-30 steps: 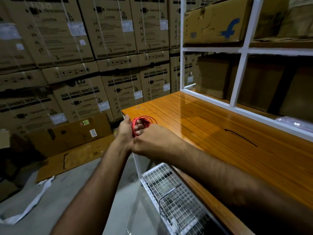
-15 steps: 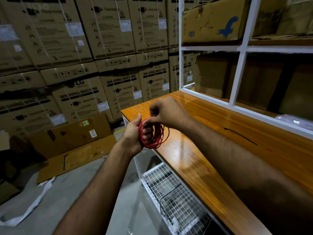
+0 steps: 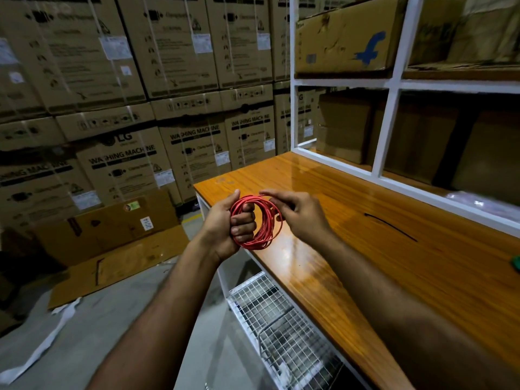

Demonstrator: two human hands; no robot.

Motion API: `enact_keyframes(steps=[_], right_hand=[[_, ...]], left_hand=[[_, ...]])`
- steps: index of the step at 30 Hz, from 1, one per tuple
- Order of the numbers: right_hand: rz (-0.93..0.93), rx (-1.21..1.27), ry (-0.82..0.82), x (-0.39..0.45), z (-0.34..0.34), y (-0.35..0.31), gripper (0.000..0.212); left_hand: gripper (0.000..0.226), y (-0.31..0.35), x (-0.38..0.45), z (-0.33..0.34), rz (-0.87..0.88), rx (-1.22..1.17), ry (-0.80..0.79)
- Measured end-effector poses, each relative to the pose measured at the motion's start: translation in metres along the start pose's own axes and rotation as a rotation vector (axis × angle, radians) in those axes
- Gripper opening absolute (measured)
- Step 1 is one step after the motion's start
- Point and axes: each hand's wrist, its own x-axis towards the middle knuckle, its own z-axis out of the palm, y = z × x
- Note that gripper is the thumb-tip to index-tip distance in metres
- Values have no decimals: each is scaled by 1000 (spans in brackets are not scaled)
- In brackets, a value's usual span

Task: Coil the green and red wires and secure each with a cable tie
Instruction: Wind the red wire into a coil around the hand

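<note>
A coil of red wire (image 3: 263,229) hangs over the near left corner of the wooden table (image 3: 351,263). My left hand (image 3: 225,223) grips the coil, its fingers curled through the loops. My right hand (image 3: 298,212) is to the right of the coil and pinches the wire's end at the top of the loops. A black cable tie (image 3: 389,226) lies on the table to the right of my hands. A small piece of something green (image 3: 516,261) shows at the right edge, likely the green wire; most of it is out of view.
A white shelf frame (image 3: 388,130) with cardboard boxes stands at the back of the table. A white wire basket (image 3: 281,327) sits under the table's front edge. Stacked washing-machine cartons (image 3: 126,108) fill the left, with flat cardboard (image 3: 112,249) on the floor.
My right hand has come off the top of the coil and moved to its right side, now pinching the wire end. The left hand keeps holding the coil.
</note>
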Motion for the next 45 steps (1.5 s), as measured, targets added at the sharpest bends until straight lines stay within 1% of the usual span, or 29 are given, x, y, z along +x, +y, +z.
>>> enact_keyframes(steps=[2,3,4,6,8,9,10,11,12,14,16,17,19,22,24,25,27,28,29,32,34,37,39,41,42,45], right_hand=[[-15,15,59,-17,6,7,34],[4,65,61,-26,10,10,37],[26,144,55,-34,11,13,41],[70,387,45,-48,12,19,47],[131,620,90,-58,5,20,49],[164,671,138,-62,0,20,53],[188,662,186,-65,-7,19,61],[200,595,232,-66,-13,18,65],[204,501,287,-69,-21,18,64],[202,322,401,-75,-42,24,48],[195,197,496,-83,-67,32,31],[196,156,536,-90,-84,38,27],[196,87,605,-106,-117,46,25],[236,50,715,-137,-165,56,29],[284,53,797,-161,-196,64,29],[309,60,832,-173,-211,67,29],[329,48,887,-199,-240,72,33],[332,33,903,-212,-252,75,35],[327,16,918,-226,-267,77,35],[313,-26,935,-259,-299,82,28],[340,-18,942,-273,-311,92,26],[345,108,1033,-286,-317,109,23],[347,178,1032,-289,-322,118,22],[353,207,1033,-288,-326,122,21],[353,221,1035,-285,-327,123,20],[330,268,989,-283,-327,128,26]], left_hand=[[51,-6,5,3,-4,-53,-21],[51,-8,8,6,-8,-83,-39],[52,-11,11,10,-13,-107,-57],[54,-17,18,19,-11,-126,-63],[53,-27,27,33,-15,-116,-41],[53,-33,32,41,-23,-110,-34],[53,-40,37,49,-33,-107,-34],[53,-47,43,57,-43,-105,-39],[54,-55,48,68,-63,-100,-50],[54,-72,60,91,-105,-95,-86],[54,-88,72,114,-151,-95,-139],[55,-99,80,128,-179,-90,-171],[57,-124,94,157,-240,-79,-213],[59,-164,111,205,-331,-52,-255],[61,-194,119,238,-385,31,-249],[62,-210,124,253,-389,104,-238],[64,-238,127,282,-345,285,-249],[63,-251,128,294,-342,331,-275],[61,-265,129,306,-363,328,-339],[53,-295,130,333,-475,168,-538],[51,-316,134,346,-545,58,-640],[43,-342,143,356,-607,-88,-781],[37,-354,149,361,-686,-170,-887],[34,-356,154,362,-749,-255,-960],[31,-356,157,361,-757,-283,-993],[13,-353,158,356,-701,-318,-1059]])
